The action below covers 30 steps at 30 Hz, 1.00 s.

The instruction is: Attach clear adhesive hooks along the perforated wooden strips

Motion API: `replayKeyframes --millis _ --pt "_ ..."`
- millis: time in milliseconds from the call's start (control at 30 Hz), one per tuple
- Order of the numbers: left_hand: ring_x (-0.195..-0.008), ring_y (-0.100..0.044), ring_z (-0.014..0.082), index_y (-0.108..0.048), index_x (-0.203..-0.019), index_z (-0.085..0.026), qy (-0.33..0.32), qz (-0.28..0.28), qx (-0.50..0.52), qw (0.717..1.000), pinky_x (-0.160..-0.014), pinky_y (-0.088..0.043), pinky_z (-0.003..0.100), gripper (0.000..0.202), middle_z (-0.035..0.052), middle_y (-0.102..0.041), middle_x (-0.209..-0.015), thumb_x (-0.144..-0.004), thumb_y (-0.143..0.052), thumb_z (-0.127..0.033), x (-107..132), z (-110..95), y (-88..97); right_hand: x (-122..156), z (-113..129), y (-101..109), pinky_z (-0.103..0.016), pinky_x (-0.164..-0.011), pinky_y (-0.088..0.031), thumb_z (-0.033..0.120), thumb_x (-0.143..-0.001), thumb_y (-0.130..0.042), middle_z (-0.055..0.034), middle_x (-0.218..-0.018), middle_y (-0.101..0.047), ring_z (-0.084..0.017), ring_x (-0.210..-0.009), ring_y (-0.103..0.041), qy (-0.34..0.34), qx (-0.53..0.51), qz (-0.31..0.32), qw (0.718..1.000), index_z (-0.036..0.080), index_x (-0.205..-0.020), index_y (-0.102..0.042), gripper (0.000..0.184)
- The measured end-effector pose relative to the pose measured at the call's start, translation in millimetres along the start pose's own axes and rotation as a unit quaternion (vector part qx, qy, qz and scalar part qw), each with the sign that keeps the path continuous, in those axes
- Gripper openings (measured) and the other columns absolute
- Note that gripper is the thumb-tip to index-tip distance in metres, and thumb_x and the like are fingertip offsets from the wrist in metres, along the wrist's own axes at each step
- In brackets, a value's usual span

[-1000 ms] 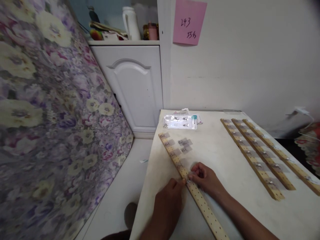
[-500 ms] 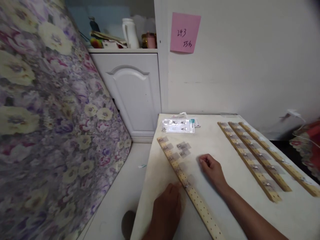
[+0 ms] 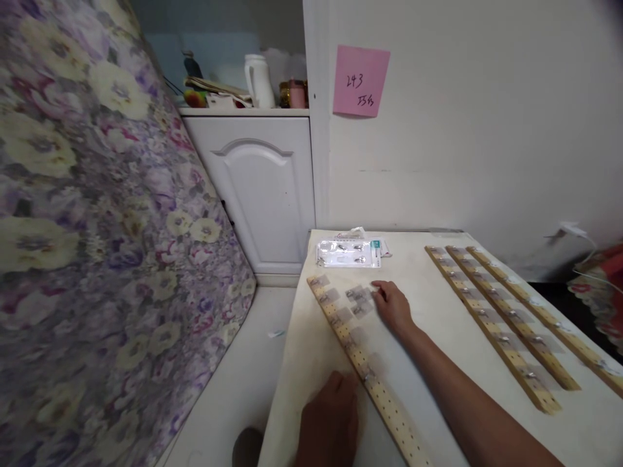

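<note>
A long perforated wooden strip (image 3: 384, 402) lies slantwise on the white table (image 3: 428, 305), with several clear adhesive hooks stuck along its far half. My left hand (image 3: 331, 421) rests beside the strip at its near part, fingers curled down against the table. My right hand (image 3: 392, 305) reaches forward and its fingertips touch a small heap of loose clear hooks (image 3: 359, 298) just right of the strip. The fingers are bent together over the heap; whether they hold one is hidden.
Three more wooden strips with hooks (image 3: 501, 324) lie side by side at the right. A clear blister pack (image 3: 348, 253) sits at the table's far edge. A pink note (image 3: 361, 80) hangs on the wall. A floral mattress (image 3: 97, 246) leans at the left by a white cabinet (image 3: 257, 188).
My right hand left the strip near my left hand and moved forward to the loose hooks. A newly stuck hook shows on the strip. My left hand stayed beside the strip.
</note>
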<state>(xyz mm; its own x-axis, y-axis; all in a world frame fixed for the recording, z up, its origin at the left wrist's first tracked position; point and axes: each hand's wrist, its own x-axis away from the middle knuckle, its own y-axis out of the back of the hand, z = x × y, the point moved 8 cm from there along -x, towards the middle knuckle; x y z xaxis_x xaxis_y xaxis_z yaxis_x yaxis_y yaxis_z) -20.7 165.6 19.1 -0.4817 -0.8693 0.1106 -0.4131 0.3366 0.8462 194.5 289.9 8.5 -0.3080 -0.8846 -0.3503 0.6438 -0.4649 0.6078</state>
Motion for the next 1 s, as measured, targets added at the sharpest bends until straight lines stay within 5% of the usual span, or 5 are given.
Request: replayKeyframes --millis 467,733,1000 --pt "-0.089 -0.063 0.0199 -0.058 -0.108 -0.026 0.021 0.03 -0.014 0.999 -0.077 -0.05 0.033 0.033 0.0051 -0.06 -0.104 -0.087 -0.033 -0.018 -2.3 1.3 -3.5 -5.9 -9.8 -1.1 -0.025 -0.057 -0.04 0.031 -0.076 -0.053 0.0013 -0.067 -0.06 -0.016 -0.061 -0.055 -0.049 -0.077 0.024 0.996 0.021 -0.072 -0.058 0.012" --pt "-0.088 -0.062 0.0202 -0.058 -0.107 -0.024 0.012 0.024 -0.003 1.0 -0.076 -0.049 0.033 0.032 0.0055 -0.06 -0.103 -0.088 -0.033 -0.02 -2.3 1.1 -1.7 1.8 -27.8 7.9 -0.024 -0.048 -0.039 0.033 -0.075 -0.05 0.0032 -0.052 -0.058 -0.014 -0.048 -0.052 -0.098 -0.141 0.02 0.985 0.018 -0.08 -0.06 0.018" --pt "-0.088 -0.061 0.019 -0.059 -0.103 -0.023 -0.004 -0.001 0.005 1.0 -0.076 -0.048 0.03 0.031 0.005 -0.06 -0.102 -0.088 -0.033 -0.018 2.2 -2.4 5.7 21.1 -43.7 34.9 -0.031 -0.067 -0.046 0.022 -0.067 -0.05 -0.0033 -0.079 -0.073 -0.021 -0.074 -0.063 -0.123 -0.122 0.076 0.982 0.019 -0.081 -0.073 0.027"
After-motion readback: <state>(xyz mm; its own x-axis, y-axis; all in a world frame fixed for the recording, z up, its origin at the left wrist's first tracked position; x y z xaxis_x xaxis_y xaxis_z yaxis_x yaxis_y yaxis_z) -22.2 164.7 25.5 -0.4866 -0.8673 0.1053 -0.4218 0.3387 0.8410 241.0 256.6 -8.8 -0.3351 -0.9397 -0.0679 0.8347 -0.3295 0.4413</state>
